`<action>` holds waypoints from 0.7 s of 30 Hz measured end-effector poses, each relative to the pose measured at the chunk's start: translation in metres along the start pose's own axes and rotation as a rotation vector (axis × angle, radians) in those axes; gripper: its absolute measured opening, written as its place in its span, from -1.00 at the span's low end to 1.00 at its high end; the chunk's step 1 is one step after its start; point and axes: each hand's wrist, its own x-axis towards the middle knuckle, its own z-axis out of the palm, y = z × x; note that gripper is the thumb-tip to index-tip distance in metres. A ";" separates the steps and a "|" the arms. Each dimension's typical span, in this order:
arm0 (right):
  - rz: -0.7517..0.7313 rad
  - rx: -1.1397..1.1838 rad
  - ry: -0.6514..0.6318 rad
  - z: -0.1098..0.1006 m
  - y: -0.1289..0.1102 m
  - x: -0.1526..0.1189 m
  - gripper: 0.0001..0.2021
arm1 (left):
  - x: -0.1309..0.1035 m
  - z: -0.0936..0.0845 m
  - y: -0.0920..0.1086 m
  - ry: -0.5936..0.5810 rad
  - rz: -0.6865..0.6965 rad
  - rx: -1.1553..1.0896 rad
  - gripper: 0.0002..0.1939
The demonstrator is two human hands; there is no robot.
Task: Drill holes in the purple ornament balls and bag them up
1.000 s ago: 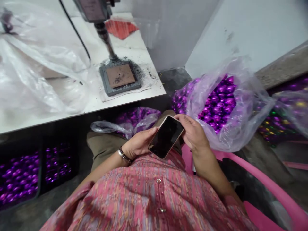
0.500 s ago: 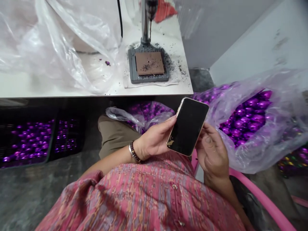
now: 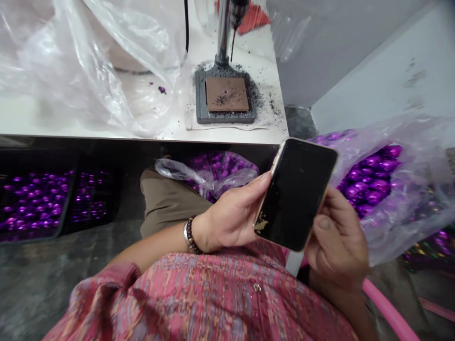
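Above the lap, both hands hold a dark-screened phone (image 3: 295, 194): the left hand (image 3: 232, 219) closes its grip on the left edge, the right hand (image 3: 337, 239) clasps the right edge. Beyond lie bags of purple baubles (image 3: 369, 182), then the white bench (image 3: 106, 113) bearing a drill stand base (image 3: 226, 100).

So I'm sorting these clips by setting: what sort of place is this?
Probably a small ornament workshop: a bench drill press on a white table, with plastic bags of shiny purple baubles beside the seat.
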 end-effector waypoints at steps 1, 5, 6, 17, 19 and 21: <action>0.039 0.017 -0.016 0.002 0.003 0.002 -0.49 | 0.003 -0.005 0.000 0.014 -0.014 -0.001 -0.66; 0.211 0.109 -0.108 0.007 0.017 0.009 -0.42 | 0.016 -0.021 -0.004 0.121 0.030 0.013 -0.67; 0.250 0.129 -0.137 0.008 0.019 0.009 -0.40 | 0.019 -0.024 -0.005 0.149 0.062 0.025 -0.68; 0.260 0.242 -0.036 0.010 0.017 0.012 -0.44 | -0.005 -0.037 0.008 0.092 0.122 0.651 -0.59; 0.261 0.227 -0.037 0.006 0.017 0.014 -0.44 | -0.009 -0.037 0.012 0.125 0.090 0.846 -0.53; 0.263 0.211 -0.062 0.003 0.018 0.014 -0.44 | -0.009 -0.036 0.014 0.125 0.071 1.008 -0.50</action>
